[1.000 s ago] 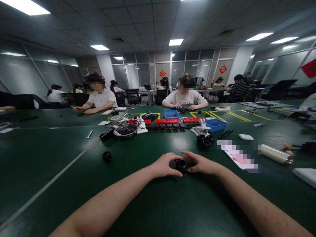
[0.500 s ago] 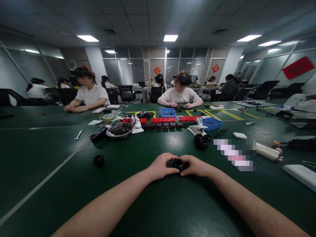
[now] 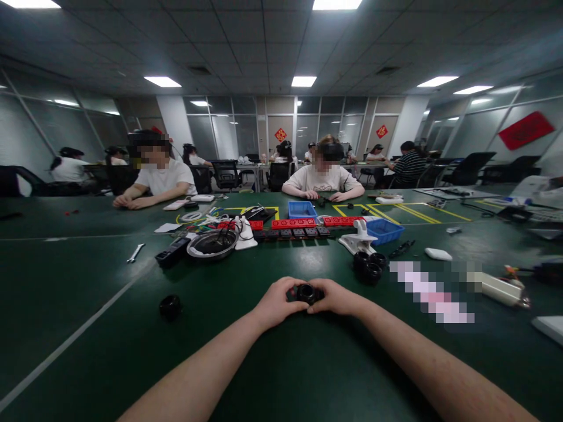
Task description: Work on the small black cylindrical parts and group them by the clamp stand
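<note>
Between my two hands, a black round part (image 3: 307,292) with a ring-like opening sits close to the green table, its opening facing up and toward me. My left hand (image 3: 277,302) is closed around its left side, thumb along the near edge. On the other side, my right hand (image 3: 338,296) grips it, the thumb at the front. Fingers cover much of the part, so its exact kind is unclear. A similar black round part (image 3: 169,306) lies alone to the left. Beyond my right hand, several more black round parts (image 3: 368,267) are clustered together.
Across the table lie red power strips (image 3: 294,223), a metal bowl (image 3: 212,244), a white clip stand (image 3: 357,237) and blue trays (image 3: 383,231). A wrench (image 3: 136,253) is at left, a cream cylinder (image 3: 497,288) at right. A co-worker (image 3: 323,176) sits opposite.
The camera view has tilted, so the table items sit lower in the picture. Both hands still hold the black part, which appears slightly farther left and turned a little.
</note>
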Available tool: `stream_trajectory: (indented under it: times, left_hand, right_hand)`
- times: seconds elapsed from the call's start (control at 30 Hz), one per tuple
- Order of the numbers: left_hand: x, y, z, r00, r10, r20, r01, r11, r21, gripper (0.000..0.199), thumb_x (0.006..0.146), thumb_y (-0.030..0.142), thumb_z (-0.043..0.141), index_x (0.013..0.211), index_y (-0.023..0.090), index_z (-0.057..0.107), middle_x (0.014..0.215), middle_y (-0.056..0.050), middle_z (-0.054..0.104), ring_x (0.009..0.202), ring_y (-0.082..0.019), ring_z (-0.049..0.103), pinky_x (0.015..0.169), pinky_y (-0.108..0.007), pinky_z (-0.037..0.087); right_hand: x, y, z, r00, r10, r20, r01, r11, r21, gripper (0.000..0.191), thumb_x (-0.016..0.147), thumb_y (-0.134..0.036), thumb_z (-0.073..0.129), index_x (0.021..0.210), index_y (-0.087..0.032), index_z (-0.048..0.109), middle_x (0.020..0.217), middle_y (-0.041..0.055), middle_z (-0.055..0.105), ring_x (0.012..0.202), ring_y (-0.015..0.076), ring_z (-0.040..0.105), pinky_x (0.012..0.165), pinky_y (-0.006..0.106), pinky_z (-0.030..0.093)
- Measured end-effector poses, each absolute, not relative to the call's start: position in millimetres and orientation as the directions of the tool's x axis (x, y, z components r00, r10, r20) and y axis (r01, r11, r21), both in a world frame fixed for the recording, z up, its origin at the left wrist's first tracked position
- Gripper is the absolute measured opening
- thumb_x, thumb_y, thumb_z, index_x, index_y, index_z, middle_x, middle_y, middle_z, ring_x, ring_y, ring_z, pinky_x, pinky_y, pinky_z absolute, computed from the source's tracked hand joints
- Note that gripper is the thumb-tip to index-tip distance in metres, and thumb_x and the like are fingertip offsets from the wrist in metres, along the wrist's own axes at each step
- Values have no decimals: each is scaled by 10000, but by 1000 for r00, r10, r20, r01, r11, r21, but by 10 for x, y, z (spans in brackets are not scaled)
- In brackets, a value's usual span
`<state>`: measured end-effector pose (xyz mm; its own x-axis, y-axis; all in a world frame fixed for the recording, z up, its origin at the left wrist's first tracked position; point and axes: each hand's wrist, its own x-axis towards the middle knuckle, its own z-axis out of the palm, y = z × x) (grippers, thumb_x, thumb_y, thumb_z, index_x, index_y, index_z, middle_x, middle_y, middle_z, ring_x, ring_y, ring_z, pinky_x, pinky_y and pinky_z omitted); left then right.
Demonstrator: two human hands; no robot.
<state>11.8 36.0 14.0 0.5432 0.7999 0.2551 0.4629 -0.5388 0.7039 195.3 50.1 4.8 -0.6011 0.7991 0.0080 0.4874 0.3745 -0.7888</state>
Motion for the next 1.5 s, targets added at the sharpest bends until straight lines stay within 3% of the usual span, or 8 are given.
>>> stream_trajectory:
  times: [0.17,0.37,0.43,0.57,0.7,0.8,1.2,1.5]
  left_hand:
    - [209,348,41,340,907,250,608,-415,677,346,586,357,630,875,189,538,817,-12,512,692,-150,475,589,-250,375]
    - [284,289,9,236,924,300,666,-379,643,286,633,349,582,866,196,522,832,-17,505,762,-173,477,622,-260,370]
    - [267,301,21,266,913,310,645,-408,647,288,635,330,581,886,199,524,833,-12,501,733,-160,475,607,-250,369]
    - [181,350,74,403,875,268,592,-473,653,327,632,327,584,929,196,541,761,-2,481,616,-123,447,542,-226,356]
    - [107,366,124,516,820,247,513,-527,678,354,628,305,590,961,195,541,792,-8,495,633,-116,448,569,-218,369]
    - [94,344,149,538,807,242,482,-531,697,347,625,293,592,953,193,544,852,-19,514,696,-131,471,620,-230,385]
    - [134,327,119,448,853,268,496,-487,719,328,614,329,613,905,197,537,886,-27,521,813,-173,479,671,-260,377]
    - [281,318,-25,198,943,268,591,-333,735,295,598,334,622,817,178,500,791,-4,473,715,-141,452,619,-244,357]
  right_hand:
    - [1830,450,-84,-305,943,134,793,330,-513,362,522,-435,637,711,-156,503,665,-6,521,593,124,449,490,210,265]
    - [1665,355,-111,-178,946,271,935,248,-252,263,627,-400,545,715,-157,495,719,56,557,697,192,479,604,288,279]
    - [1680,354,-108,-192,936,296,911,282,-301,326,612,-419,561,803,-159,508,797,63,563,767,215,479,656,314,295]
    - [1820,399,-55,-380,896,231,702,442,-559,555,534,-386,652,1022,-184,480,960,51,548,868,212,475,740,328,329]
    - [1958,422,71,-611,789,64,455,416,-787,413,605,-284,626,989,-169,525,915,18,564,827,169,510,733,290,381]
    - [1982,413,131,-658,753,27,391,372,-842,349,619,-240,618,952,-165,547,885,4,563,805,155,515,725,272,395]
    - [1943,495,-29,-533,844,60,511,377,-772,304,540,-272,667,794,-150,552,718,-19,525,681,139,480,581,226,364]
    - [1731,429,-176,-236,947,220,854,310,-418,328,554,-428,612,680,-166,460,649,11,505,594,137,441,520,231,278]
